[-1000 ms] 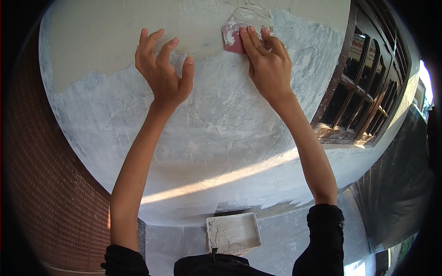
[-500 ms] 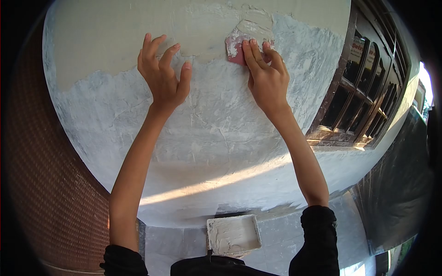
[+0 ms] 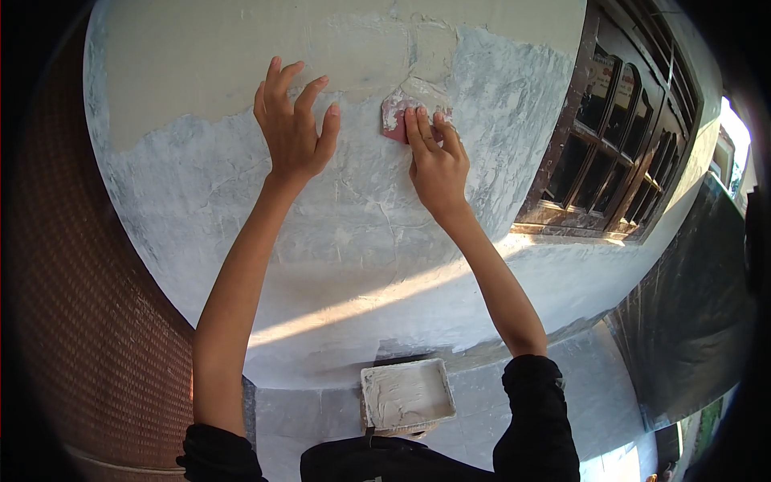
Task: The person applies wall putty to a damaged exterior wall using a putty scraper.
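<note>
My right hand (image 3: pixel 440 165) grips a reddish-pink putty scraper (image 3: pixel 394 120) and presses it flat to the wall, fingers spread over its back. Wet, pale putty (image 3: pixel 427 91) is heaped along the scraper's upper edge. Up on the left, my left hand (image 3: pixel 295 120) is raised in front of the wall with its fingers apart and nothing in it. The wall (image 3: pixel 337 241) is rough and blue-grey below, while a smooth beige coat (image 3: pixel 201 60) covers its upper part. My right hand is just below the ragged lower border of that coat.
A rectangular tray (image 3: pixel 447 390) holding pale putty stands near the wall's foot, close to my body. At the right is a dark wooden window (image 3: pixel 598 173) with glass panes. A brown woven panel (image 3: pixel 88 321) borders the left side, and a dark sheet (image 3: pixel 691 313) hangs at the far right.
My right hand has drawn the scraper down and slightly left along the wall, with putty following on its upper edge. The left hand stays raised and open; the view has shifted a little.
</note>
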{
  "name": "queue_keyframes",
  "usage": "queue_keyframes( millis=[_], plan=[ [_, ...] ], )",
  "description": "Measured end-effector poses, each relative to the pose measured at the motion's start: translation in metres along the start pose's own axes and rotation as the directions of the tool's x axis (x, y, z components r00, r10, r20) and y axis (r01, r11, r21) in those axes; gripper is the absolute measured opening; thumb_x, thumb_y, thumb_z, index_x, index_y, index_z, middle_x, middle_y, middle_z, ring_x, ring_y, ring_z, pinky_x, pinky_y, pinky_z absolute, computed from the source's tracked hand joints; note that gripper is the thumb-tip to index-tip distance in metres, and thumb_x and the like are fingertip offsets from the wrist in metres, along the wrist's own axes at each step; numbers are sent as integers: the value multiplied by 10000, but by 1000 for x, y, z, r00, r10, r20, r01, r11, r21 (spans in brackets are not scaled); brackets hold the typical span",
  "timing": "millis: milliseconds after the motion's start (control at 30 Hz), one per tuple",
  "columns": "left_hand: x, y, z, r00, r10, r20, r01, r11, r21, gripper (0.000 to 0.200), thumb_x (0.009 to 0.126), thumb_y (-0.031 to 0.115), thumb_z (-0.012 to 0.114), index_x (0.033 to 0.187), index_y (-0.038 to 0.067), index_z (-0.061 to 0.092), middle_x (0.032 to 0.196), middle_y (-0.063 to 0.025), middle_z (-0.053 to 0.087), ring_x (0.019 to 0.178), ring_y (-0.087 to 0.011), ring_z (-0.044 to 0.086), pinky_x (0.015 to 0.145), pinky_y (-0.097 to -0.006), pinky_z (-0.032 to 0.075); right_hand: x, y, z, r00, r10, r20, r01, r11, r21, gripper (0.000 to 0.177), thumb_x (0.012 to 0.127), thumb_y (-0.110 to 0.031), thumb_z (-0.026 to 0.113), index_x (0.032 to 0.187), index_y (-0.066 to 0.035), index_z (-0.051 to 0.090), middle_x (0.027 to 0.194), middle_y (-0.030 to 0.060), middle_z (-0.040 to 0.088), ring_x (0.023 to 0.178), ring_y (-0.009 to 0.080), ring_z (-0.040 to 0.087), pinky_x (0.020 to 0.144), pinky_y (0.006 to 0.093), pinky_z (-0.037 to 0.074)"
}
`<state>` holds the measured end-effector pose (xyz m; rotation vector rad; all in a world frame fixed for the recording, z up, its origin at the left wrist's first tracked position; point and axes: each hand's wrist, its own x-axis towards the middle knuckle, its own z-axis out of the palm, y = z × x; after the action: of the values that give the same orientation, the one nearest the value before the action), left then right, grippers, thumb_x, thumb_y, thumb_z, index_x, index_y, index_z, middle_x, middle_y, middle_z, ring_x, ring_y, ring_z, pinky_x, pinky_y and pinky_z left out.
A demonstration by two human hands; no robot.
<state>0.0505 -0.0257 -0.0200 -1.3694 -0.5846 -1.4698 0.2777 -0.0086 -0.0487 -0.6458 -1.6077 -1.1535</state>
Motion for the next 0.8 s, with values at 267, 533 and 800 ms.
queue_keyframes(
  millis=[267,533,800],
  plan=[
    [8,-10,-5,999,41,-5,-41,996,-73,393,928,226,547,1289,113,440,1379,-151,395,1378,-389,286,1069,-520,212,34,0,-73,928,365,78,-366,847,387,217,876,-8,617,1085,-28,671,816,169,696,698,262,687,635,308,536],
    [13,2,15,998,-43,-34,42,998,-50,375,922,196,543,1273,100,449,1368,-170,394,1364,-402,300,1063,-535,224,83,46,-55,789,602,126,-550,599,582,295,870,-129,677,1112,33,628,853,158,714,744,157,689,673,285,538],
    [3,-7,32,997,-17,-78,16,1000,-14,331,926,223,540,1243,138,495,1344,-185,418,1354,-398,324,1056,-564,260,83,60,-31,830,558,-14,-454,690,564,316,860,-116,679,1119,55,619,855,175,707,743,177,694,677,297,551]
  ],
)
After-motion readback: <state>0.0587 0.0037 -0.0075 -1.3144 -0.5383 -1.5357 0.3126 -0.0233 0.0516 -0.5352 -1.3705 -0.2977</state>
